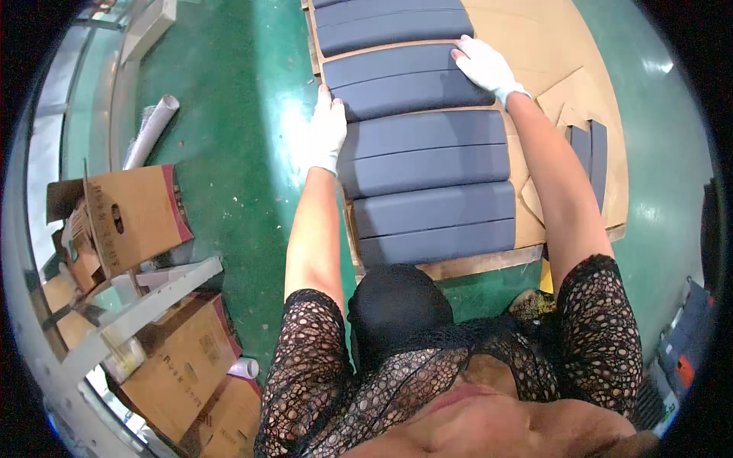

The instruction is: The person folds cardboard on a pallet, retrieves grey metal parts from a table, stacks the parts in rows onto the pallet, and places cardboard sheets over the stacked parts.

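Observation:
Several dark blue-grey panels with grooved lines lie in a row on a cardboard-covered pallet. The third from the near end, a blue-grey panel (405, 80), is between my two hands. My left hand (328, 130), in a white glove with bare fingertips, grips its left end. My right hand (486, 67), gloved the same way, has its fingers closed over the far right corner. Nearer me lie another panel (424, 149) and the nearest panel (439, 221). A further panel (393, 23) lies just beyond the held one. The undersides of the panels are hidden.
Cardboard (534, 30) covers the pallet, with loose scraps and narrow blue-grey strips (598, 164) on its right. To the left are a cardboard box (137, 221), a second carton (183, 366), a metal frame (145, 309) and a white roll (153, 130) on the green floor (229, 99).

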`<state>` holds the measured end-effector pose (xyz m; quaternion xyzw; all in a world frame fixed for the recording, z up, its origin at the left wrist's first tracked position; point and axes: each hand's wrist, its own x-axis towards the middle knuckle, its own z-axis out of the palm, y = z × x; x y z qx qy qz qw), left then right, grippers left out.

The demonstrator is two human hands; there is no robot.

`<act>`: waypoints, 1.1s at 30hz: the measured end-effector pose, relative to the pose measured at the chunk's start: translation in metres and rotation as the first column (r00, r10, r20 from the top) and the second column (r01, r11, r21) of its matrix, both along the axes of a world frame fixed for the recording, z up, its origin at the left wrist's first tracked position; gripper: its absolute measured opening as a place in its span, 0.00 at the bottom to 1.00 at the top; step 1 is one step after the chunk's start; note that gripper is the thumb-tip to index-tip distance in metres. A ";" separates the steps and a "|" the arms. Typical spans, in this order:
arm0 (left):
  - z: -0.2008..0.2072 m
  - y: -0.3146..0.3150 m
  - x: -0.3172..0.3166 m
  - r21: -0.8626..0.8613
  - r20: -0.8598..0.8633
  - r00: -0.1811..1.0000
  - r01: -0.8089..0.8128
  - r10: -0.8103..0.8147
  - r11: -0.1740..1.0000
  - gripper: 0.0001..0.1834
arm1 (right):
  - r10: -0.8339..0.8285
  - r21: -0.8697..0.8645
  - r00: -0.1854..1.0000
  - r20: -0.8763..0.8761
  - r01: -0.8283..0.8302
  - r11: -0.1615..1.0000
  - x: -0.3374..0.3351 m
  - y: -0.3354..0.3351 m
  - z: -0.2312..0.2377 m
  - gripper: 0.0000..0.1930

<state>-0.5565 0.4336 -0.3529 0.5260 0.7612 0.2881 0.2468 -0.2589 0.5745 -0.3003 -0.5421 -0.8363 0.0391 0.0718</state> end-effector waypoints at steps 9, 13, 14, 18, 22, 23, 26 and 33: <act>0.033 -0.008 0.005 0.118 -0.009 0.999 0.034 -0.033 0.992 0.26 | -0.063 0.011 0.991 0.116 0.062 0.998 -0.023 0.029 -0.007 0.23; 0.016 -0.005 -0.006 0.162 -0.001 1.000 0.015 -0.015 0.987 0.26 | -0.043 -0.062 0.990 0.133 0.052 0.997 -0.024 0.025 0.001 0.23; 0.008 -0.006 -0.009 0.169 0.010 1.000 0.006 -0.008 0.986 0.27 | -0.026 -0.068 0.985 0.172 0.038 0.997 -0.027 0.025 0.004 0.23; -0.005 -0.006 -0.012 0.245 0.359 0.933 -0.072 -0.022 0.967 0.27 | -0.014 0.039 0.983 0.182 0.007 0.999 -0.057 0.054 0.025 0.21; 0.000 -0.003 -0.004 0.171 0.301 0.953 -0.032 -0.021 0.985 0.31 | 0.067 0.192 0.998 0.014 -0.068 0.979 -0.074 0.103 0.008 0.23; 0.001 -0.003 -0.004 0.206 0.309 0.951 -0.055 -0.012 0.977 0.30 | 0.123 0.312 0.992 -0.001 -0.116 0.943 -0.087 0.110 0.003 0.24; 0.002 -0.002 -0.001 0.310 0.470 0.882 -0.141 -0.023 0.940 0.29 | 0.072 0.041 0.990 0.121 -0.077 0.996 -0.111 0.130 -0.005 0.28; 0.003 -0.005 -0.007 0.200 0.200 0.979 -0.012 -0.029 0.980 0.34 | 0.040 0.037 0.989 0.143 -0.046 0.998 -0.120 0.148 -0.011 0.28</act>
